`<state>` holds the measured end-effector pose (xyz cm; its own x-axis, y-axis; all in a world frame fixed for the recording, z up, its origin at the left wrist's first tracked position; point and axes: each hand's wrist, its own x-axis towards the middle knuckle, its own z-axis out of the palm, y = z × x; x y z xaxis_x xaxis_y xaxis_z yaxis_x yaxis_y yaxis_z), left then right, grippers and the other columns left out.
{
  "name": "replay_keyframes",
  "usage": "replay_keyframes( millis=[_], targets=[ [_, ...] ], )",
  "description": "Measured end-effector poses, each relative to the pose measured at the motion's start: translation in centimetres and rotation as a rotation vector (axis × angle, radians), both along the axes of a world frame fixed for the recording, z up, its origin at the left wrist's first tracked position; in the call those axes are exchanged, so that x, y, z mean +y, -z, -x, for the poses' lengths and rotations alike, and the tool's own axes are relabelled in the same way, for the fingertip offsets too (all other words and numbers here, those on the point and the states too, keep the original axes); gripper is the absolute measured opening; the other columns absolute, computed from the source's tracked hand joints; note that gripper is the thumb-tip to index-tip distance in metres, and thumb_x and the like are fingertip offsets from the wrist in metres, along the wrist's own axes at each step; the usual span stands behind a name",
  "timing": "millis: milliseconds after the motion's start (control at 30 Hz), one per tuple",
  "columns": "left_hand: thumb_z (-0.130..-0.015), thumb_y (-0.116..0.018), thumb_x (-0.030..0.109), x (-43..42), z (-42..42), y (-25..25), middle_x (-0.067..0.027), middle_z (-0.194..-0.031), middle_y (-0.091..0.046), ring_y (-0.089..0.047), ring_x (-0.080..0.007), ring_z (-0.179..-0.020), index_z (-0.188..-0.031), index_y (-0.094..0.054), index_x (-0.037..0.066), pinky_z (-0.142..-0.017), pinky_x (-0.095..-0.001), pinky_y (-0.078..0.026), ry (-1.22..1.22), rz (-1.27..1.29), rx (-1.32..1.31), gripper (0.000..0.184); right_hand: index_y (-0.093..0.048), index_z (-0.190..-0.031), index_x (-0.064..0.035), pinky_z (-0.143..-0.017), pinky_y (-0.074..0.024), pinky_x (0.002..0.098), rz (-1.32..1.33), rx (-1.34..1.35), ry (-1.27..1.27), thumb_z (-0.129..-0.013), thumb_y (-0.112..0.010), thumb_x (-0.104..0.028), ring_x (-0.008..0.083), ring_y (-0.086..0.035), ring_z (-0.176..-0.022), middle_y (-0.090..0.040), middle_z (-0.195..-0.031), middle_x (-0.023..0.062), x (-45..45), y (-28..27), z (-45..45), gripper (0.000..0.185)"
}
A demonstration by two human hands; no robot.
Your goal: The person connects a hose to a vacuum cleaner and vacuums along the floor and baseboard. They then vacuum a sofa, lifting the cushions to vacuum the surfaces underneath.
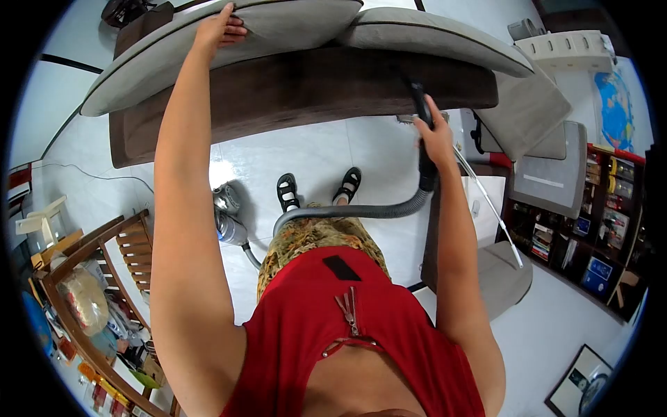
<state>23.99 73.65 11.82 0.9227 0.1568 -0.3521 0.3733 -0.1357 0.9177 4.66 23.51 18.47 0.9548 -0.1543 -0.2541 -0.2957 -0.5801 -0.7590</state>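
My left hand (221, 32) is at the upper edge of a grey sofa cushion (292, 26), thumb stretched up and fingers bent against the fabric. The cushion leans back over the dark brown sofa seat (278, 87). Wrapped around the black vacuum cleaner handle (425, 156) are the fingers of my right hand (436, 135). The front end of the handle points at the seat and fades into the dark upholstery, so its tip is hard to see. A grey ribbed hose (347, 211) runs from the handle across my legs. The vacuum cleaner body (231, 228) stands on the floor by my left arm.
A second grey cushion (438, 40) leans on the right. A white-and-silver pole (490, 201) slants beside my right forearm. Further right are a grey chair (549, 177) and a dark bookshelf (580, 240). A crowded wooden rack (104, 233) stands left; a thin cord (104, 174) crosses the floor.
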Motion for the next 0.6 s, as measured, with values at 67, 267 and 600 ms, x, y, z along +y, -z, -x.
replay_keyframes(
  millis=[67,267,600],
  targets=[
    [-0.092,-0.057,0.058,0.5,1.2,-0.6,-0.0136,-0.090,-0.073,-0.072,-0.0236,-0.084,-0.106,-0.068,0.001,-0.076,-0.0331,-0.053,0.074,-0.058,-0.035,0.059,-0.042,-0.149,-0.0167,-0.049,-0.0479,0.0281,-0.073,0.004,0.075,-0.088,-0.065,-0.013,0.0110,-0.054,-0.055,-0.058,-0.079,0.0050,-2.3,0.3,1.1,0.065],
    [-0.089,-0.065,0.053,2.4,7.4,-1.2,-0.0167,-0.104,-0.072,-0.070,-0.0240,-0.093,-0.110,-0.069,-0.004,-0.088,-0.0362,-0.052,0.184,-0.158,-0.080,0.061,-0.040,-0.151,-0.0147,-0.053,-0.0469,0.0249,-0.108,0.012,-0.121,-0.090,-0.061,-0.008,0.0089,-0.053,-0.058,-0.057,-0.083,0.0038,1.8,-1.7,3.4,0.065],
    [-0.089,-0.067,0.044,3.4,14.1,0.9,-0.0101,-0.089,-0.075,-0.066,-0.0175,-0.079,-0.096,-0.075,-0.003,-0.077,-0.0316,-0.049,-0.058,-0.497,-0.074,0.049,-0.041,-0.148,-0.0305,-0.064,-0.0489,0.0416,0.058,0.075,-0.593,-0.086,-0.067,-0.029,0.0340,-0.064,-0.063,-0.062,-0.070,0.0167,11.8,-5.1,5.5,0.067]
  ],
)
